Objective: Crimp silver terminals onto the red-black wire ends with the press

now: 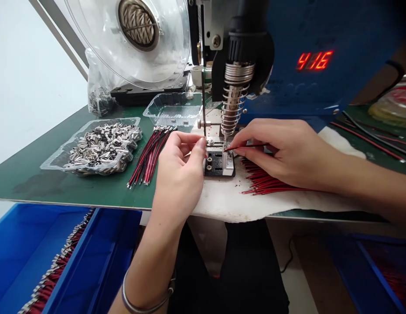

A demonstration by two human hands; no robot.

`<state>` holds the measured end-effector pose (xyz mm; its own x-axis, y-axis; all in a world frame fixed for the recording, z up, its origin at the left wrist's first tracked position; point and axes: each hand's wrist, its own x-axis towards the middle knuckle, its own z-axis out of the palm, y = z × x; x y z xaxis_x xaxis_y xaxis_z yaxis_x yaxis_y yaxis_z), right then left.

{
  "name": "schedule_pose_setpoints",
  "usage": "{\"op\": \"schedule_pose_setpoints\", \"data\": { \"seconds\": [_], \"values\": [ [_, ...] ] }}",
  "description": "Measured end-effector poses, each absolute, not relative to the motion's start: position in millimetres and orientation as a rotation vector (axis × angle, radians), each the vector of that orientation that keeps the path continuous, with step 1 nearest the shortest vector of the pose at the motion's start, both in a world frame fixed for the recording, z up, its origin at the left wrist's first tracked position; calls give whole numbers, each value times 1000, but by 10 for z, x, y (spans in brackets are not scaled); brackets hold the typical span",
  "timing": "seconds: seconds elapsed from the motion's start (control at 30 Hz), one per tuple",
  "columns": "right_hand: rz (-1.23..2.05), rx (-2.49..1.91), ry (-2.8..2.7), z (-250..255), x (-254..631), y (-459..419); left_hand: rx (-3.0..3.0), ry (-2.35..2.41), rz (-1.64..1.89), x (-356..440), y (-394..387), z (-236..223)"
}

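Wire (255, 145) at frame centre sits pinched in the right hand (284, 146), likely to steady its end beneath the iron (232, 102); left hand (181, 174) is curled, contents unclear.

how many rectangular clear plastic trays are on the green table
2. One tray is at the left, heaped with small metal parts; the other tray is farther back, beyond the red-and-black wires. Another may be hidden behind the blue machine.

The right hand (286, 146) pinches a wire (251, 146) at the fixture (216, 169).
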<state>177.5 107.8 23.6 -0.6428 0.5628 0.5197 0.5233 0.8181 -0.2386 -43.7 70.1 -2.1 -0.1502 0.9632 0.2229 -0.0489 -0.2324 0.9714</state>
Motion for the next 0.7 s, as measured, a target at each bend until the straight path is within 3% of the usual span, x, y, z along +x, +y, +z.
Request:
{"op": "schedule_pose_setpoints", "data": {
  "seconds": [0.7],
  "values": [
    [174,-955,-2239,297,1719,959,1354,1107,1454,-432,671,-16]
  ]
}}
